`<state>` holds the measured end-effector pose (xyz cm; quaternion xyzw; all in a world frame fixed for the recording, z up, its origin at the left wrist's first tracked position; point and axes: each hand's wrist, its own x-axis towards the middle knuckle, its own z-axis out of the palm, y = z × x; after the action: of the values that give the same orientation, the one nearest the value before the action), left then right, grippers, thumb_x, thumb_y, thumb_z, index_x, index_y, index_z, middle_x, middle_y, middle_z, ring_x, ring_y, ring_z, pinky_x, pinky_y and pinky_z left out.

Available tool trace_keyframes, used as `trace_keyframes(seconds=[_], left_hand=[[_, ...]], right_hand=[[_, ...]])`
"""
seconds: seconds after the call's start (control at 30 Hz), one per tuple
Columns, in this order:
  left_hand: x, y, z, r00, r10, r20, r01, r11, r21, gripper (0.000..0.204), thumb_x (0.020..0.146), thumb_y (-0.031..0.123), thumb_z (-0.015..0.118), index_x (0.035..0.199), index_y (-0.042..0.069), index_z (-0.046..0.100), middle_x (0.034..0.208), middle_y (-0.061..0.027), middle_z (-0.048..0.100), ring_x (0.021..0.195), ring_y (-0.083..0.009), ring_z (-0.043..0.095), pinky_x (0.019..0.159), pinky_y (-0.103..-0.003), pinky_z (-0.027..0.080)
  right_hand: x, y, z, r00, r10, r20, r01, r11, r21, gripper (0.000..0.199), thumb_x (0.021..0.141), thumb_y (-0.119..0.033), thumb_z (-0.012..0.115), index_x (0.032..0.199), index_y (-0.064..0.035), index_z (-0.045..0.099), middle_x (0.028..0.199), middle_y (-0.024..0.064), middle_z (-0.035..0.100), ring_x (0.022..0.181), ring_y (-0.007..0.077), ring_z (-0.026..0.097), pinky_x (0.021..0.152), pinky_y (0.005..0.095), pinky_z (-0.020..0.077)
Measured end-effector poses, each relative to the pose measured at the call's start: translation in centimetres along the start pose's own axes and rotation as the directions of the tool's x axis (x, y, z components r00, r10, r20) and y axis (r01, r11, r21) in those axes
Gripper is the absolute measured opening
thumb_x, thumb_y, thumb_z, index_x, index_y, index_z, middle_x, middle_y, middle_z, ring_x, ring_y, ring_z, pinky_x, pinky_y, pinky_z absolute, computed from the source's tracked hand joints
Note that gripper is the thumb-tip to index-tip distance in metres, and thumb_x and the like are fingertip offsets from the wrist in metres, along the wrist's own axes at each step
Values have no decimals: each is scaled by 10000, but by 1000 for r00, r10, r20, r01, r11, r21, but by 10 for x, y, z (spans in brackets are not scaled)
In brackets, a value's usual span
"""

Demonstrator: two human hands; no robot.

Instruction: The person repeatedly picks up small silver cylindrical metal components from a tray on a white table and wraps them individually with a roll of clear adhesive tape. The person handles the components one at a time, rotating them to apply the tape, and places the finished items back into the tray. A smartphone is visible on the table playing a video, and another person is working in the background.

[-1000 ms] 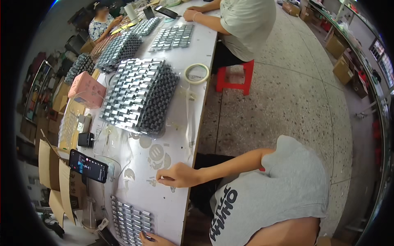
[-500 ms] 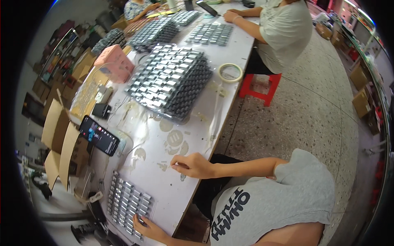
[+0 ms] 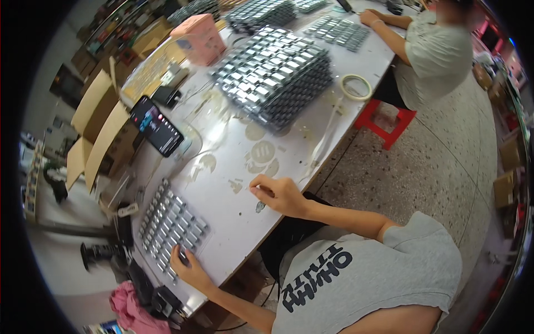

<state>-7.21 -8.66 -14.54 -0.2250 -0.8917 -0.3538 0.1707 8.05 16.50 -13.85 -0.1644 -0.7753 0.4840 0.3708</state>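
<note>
A clear plastic tray of small shiny metal cylinders (image 3: 177, 220) lies on the near left part of the table. My left hand (image 3: 188, 268) rests on its near edge, thumb and fingers apart over the metal pieces. Above the table's front edge, to the right of the tray, my right hand (image 3: 281, 196) is closed with its fingertips pinched together. Whatever may be between those fingertips is too small to make out. A tall stack of similar filled trays (image 3: 272, 75) stands farther back on the table.
A lit phone (image 3: 157, 126) leans on a stand beside an open cardboard box (image 3: 105, 139). Behind are a pink box (image 3: 199, 40), a black adapter (image 3: 166, 96) and a tape roll (image 3: 356, 87). Another person (image 3: 431, 61) sits at the far right, near a red stool (image 3: 386, 125).
My view has shifted, so the table and its contents appear higher and mostly farther right. Both hands keep nearly the same places over the table.
</note>
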Motion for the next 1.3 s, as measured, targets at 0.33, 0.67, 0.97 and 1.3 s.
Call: trace_keyframes(seconds=[0.33, 0.67, 0.97, 1.3], left_hand=[[-3, 2, -1, 993, -107, -42, 102, 988, -113, 358, 781, 61, 565, 1113, -47, 483, 1091, -153, 528, 1033, -249, 488, 924, -334, 341], [7, 17, -3, 958, -179, -226, 157, 981, -112, 431, 830, -12, 438, 1250, -20, 344, 1069, -153, 541, 1011, -252, 503, 899, -345, 349], [5, 10, -14, 902, -14, -432, 14, 1000, -2, 322, 839, -8, 435, 1161, 0, 440, 944, -111, 583, 917, -226, 540, 831, -319, 393], [54, -48, -69, 962, -239, -136, 270, 910, 316, 165, 815, 224, 528, 881, 92, 600, 796, -68, 636, 747, -225, 604, 649, -324, 444]], right_hand=[[0, 4, 2, 992, 85, 92, -96, 988, 122, 92, 830, -105, 558, 860, -18, 553, 512, 7, 416, 468, 58, 365, 441, 219, 305], [6, 6, 3, 976, 146, 163, -163, 982, 96, 109, 821, -173, 564, 854, -69, 561, 463, 34, 373, 408, 117, 334, 429, 271, 290], [8, 2, 7, 944, 75, 322, -138, 974, 177, 63, 833, -108, 546, 828, -45, 551, 482, 12, 417, 443, 53, 324, 419, 233, 260], [-1, -1, 11, 971, 161, 179, -193, 965, 179, 59, 860, -53, 506, 867, -1, 535, 677, -21, 497, 553, 13, 366, 481, 166, 274]])
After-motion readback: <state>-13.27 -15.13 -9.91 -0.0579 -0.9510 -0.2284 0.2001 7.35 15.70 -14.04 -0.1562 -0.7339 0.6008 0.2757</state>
